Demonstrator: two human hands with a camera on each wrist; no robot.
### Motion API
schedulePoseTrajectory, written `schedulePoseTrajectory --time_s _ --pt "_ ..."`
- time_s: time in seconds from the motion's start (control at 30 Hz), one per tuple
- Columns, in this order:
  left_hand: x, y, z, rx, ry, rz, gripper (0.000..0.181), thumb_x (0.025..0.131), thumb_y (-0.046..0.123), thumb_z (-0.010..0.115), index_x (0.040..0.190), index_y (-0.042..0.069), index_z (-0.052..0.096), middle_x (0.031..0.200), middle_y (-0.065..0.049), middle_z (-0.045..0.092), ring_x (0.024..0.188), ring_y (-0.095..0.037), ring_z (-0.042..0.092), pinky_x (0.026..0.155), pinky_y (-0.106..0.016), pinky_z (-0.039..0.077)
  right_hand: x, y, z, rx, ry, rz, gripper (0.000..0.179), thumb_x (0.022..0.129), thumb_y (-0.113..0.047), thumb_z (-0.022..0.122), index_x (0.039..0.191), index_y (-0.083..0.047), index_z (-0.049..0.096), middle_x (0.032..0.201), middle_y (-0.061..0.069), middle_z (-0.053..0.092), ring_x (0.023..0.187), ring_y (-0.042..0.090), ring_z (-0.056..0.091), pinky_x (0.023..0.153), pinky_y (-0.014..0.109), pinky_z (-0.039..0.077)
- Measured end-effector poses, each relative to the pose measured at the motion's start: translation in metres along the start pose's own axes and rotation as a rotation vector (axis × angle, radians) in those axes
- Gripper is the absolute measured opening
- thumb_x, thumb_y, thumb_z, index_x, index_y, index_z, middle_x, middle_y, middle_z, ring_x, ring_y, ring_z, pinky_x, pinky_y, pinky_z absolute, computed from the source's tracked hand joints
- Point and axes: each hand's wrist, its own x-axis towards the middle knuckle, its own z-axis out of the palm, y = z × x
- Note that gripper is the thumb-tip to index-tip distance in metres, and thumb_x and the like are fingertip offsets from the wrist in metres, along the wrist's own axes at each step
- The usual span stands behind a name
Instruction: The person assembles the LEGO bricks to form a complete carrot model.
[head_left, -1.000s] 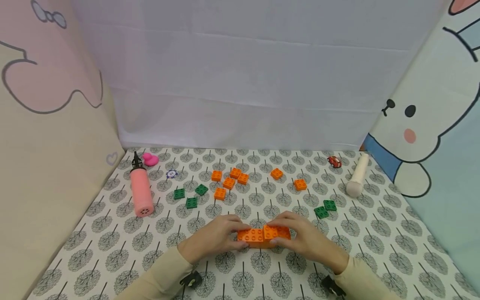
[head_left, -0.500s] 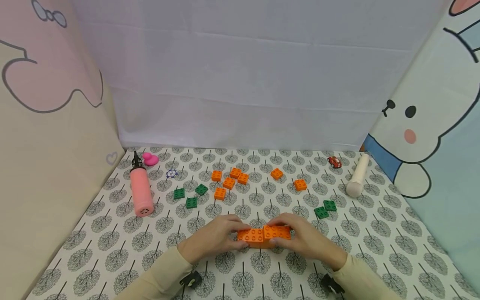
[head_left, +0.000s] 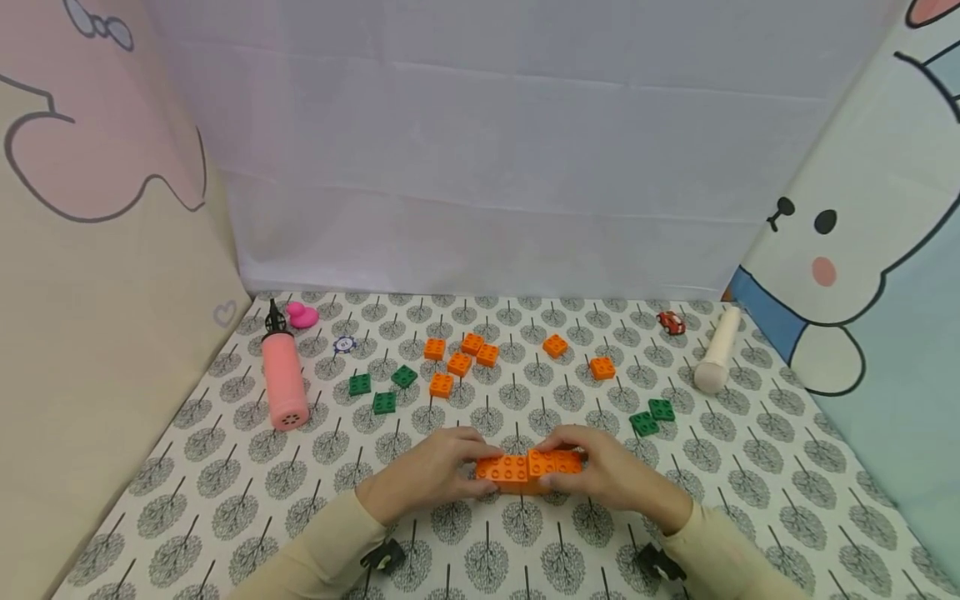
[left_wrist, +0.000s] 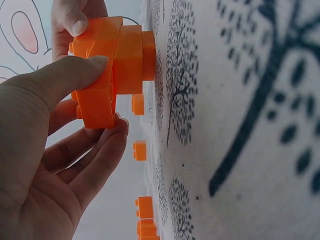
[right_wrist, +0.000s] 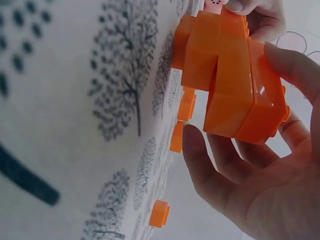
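Observation:
Both hands hold one stack of orange toy building bricks (head_left: 513, 470) near the front middle of the table. My left hand (head_left: 431, 468) pinches its left end, thumb on the near side and fingers on the far side. At the right end, my right hand (head_left: 606, 471) grips a top brick (head_left: 542, 467) that stands one level higher than the left part. Both wrist views show several layers in the stack, the lower ones narrower and stepped inward. The right thumb (right_wrist: 295, 62) presses the upper brick's near side, while the other fingers spread on the far side.
Loose orange bricks (head_left: 441, 385) and green bricks (head_left: 384, 402) lie farther back. At left are a pink pump (head_left: 285, 383), a pink duck (head_left: 302, 315) and a round chip (head_left: 344, 345). A red toy car (head_left: 671, 322) and a white cylinder (head_left: 717, 350) are at right.
The right fingers and thumb shift slightly over the upper brick, uncovering its studs and then partly covering them again. The left hand keeps its grip, and the stack stays in place.

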Motion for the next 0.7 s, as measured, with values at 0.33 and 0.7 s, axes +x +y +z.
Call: schedulePoseTrajectory --time_s 0.33,0.7 --pt "0.000 0.001 -0.002 0.001 -0.014 -0.016 0.046 0.087 0.032 0.077 0.128 0.014 0.068 0.113 0.004 0.068 0.094 -0.002 0.060 0.082 -0.014 0.052 -0.004 0.000 0.004 -0.050 0.048 0.027 0.035 0.088 -0.043 0.073 0.118 -0.027 0.068 0.112 -0.013 0.067 0.097 0.008 0.061 0.089 0.035 0.051" --pt "-0.001 0.004 -0.002 0.007 -0.013 -0.017 0.045 0.087 0.032 0.077 0.128 0.014 0.068 0.113 0.003 0.069 0.095 -0.002 0.060 0.083 -0.015 0.052 -0.013 0.002 -0.002 -0.160 0.051 -0.007 0.047 0.090 -0.045 0.070 0.129 -0.019 0.066 0.122 -0.008 0.067 0.110 0.015 0.062 0.096 0.046 0.052"
